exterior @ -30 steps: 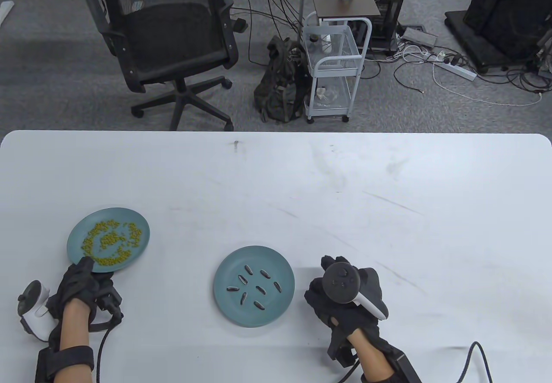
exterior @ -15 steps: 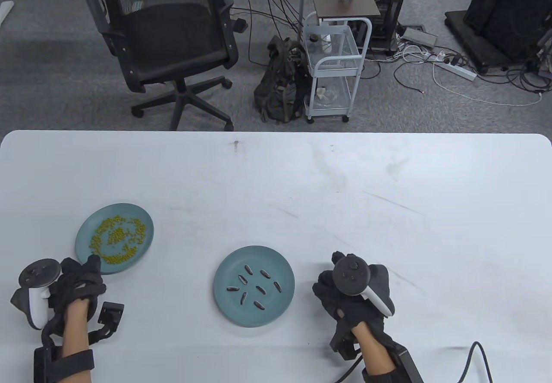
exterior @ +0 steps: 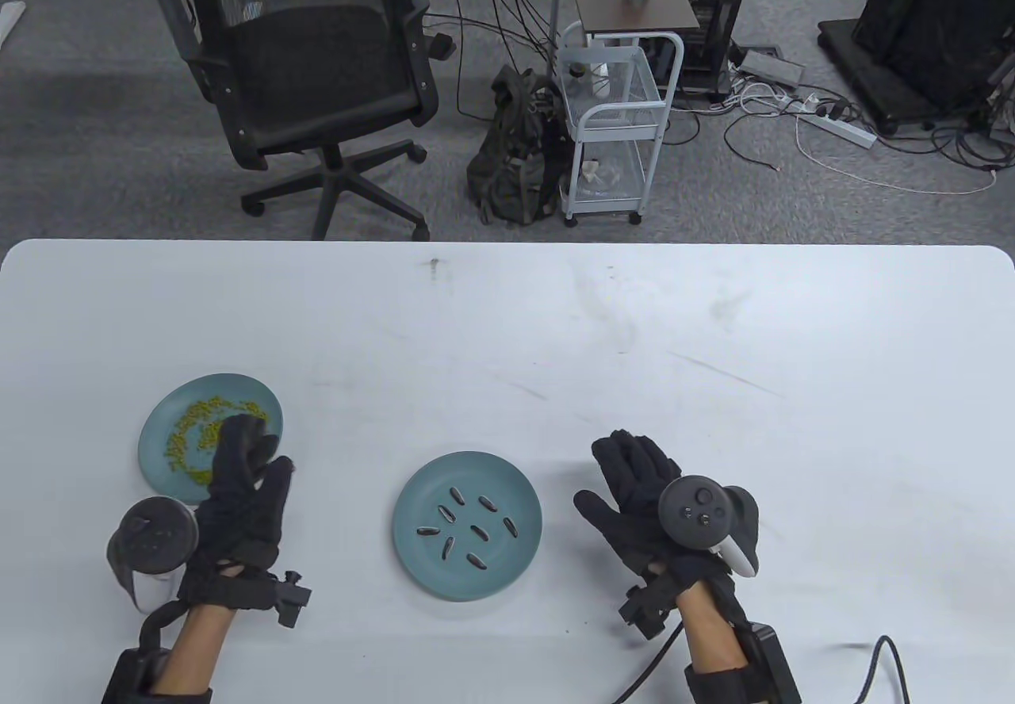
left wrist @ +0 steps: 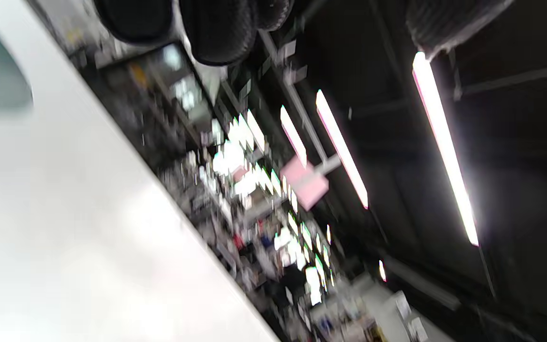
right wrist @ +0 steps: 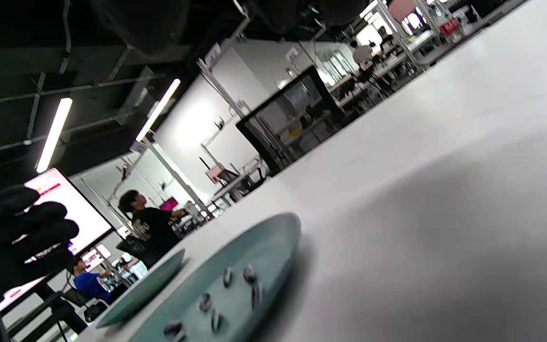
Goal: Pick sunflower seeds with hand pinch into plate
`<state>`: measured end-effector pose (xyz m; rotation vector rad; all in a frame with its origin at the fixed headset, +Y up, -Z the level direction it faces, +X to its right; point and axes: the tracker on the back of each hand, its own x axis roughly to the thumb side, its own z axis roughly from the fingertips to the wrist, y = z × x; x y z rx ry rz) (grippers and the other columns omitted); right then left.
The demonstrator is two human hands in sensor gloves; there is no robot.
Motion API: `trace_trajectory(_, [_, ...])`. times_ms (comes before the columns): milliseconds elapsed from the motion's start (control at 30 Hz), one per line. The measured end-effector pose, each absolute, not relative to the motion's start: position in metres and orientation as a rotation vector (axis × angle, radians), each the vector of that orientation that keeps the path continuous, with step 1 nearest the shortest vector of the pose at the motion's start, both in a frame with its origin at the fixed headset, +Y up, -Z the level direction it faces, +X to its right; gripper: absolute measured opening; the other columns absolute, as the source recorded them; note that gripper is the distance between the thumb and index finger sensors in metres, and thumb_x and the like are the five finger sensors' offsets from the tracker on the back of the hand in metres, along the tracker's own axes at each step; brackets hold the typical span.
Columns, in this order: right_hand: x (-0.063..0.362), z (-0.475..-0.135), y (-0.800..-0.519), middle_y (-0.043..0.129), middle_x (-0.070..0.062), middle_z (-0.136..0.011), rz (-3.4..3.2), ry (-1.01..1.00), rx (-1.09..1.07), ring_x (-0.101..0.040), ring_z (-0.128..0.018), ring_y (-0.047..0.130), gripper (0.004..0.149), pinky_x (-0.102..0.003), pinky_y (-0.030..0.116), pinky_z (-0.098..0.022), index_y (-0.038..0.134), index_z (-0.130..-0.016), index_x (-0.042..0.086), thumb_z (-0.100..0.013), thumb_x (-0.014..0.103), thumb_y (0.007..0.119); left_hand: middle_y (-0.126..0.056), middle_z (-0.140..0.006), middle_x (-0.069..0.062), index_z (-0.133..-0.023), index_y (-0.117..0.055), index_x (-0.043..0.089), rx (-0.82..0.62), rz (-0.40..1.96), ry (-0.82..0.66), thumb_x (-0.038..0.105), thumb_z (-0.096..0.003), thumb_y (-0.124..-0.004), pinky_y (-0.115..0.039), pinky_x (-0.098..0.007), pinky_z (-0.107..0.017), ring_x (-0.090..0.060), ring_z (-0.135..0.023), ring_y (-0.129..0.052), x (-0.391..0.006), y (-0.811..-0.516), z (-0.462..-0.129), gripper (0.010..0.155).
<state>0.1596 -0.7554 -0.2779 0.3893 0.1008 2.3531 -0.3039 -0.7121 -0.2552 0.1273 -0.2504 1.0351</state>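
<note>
A teal plate [exterior: 507, 490] near the table's front middle holds several dark striped sunflower seeds [exterior: 473, 530]; it also shows in the right wrist view [right wrist: 273, 237] with seeds [right wrist: 249, 274] on it. My left hand [exterior: 242, 482] is open and empty, fingers spread, raised over the right edge of a second teal plate [exterior: 162, 426] with small yellow-green beans [exterior: 194, 426]. My right hand [exterior: 634, 482] is open and empty, fingers stretched out, just right of the seed plate. No loose seeds show on the table.
The white table [exterior: 555, 339] reaches to its far edge. Beyond it stand an office chair [exterior: 309, 78], a backpack [exterior: 511, 149] and a white wire cart [exterior: 614, 125]. Glove cables trail off the front edge.
My left hand let go of the bean plate's near rim, turned and opened, moving right and up over that plate. My right hand uncurled from a loose fist to open fingers.
</note>
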Motion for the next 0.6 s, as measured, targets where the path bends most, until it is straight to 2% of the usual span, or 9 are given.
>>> trace_trajectory(67, [0.163,-0.282,-0.765,0.034,-0.029,-0.118,2.362,0.168,0.351,-0.063,-0.102,0.029,0.077,-0.08,0.022,-0.064,0.037,-0.113,0.01,-0.057,0.054,0.067,-0.015,-0.118,-0.01,-0.108,-0.012,0.03,-0.119,1.005,-0.304,0.064,-0.058,-0.063,-0.037,-0.07,-0.071,-0.041,-0.106,-0.042,-0.289,-0.732,-0.262,0.079])
trace_trajectory(133, [0.167,-0.286,-0.774,0.032,-0.029,-0.118,2.321,0.229,0.319,-0.064,-0.102,0.026,0.079,-0.08,0.02,-0.064,0.034,-0.113,0.01,-0.057,0.056,0.066,-0.006,-0.117,-0.01,-0.108,-0.009,0.03,-0.278,0.964,-0.317,0.065,-0.0583,-0.063,-0.028,-0.071,-0.071,-0.042,-0.108,-0.033,-0.279,-0.752,-0.267,0.081])
trace_trajectory(267, [0.168,-0.289,-0.78,0.027,-0.03,-0.118,2.25,0.284,0.315,-0.065,-0.101,0.021,0.083,-0.079,0.017,-0.063,0.027,-0.113,0.008,-0.057,0.058,0.063,-0.005,-0.117,-0.008,-0.108,-0.009,0.031,-0.322,0.937,-0.339,0.066,-0.0576,-0.063,-0.026,-0.071,-0.072,-0.041,-0.109,-0.031,-0.276,-0.771,-0.273,0.081])
trace_trajectory(600, [0.165,-0.286,-0.777,0.028,-0.031,-0.117,2.295,0.276,0.314,-0.065,-0.101,0.023,0.084,-0.079,0.019,-0.064,0.027,-0.112,0.007,-0.057,0.059,0.064,-0.004,-0.117,-0.009,-0.108,-0.009,0.03,-0.314,0.955,-0.308,0.065,-0.058,-0.062,-0.026,-0.071,-0.071,-0.042,-0.108,-0.03,-0.283,-0.776,-0.276,0.081])
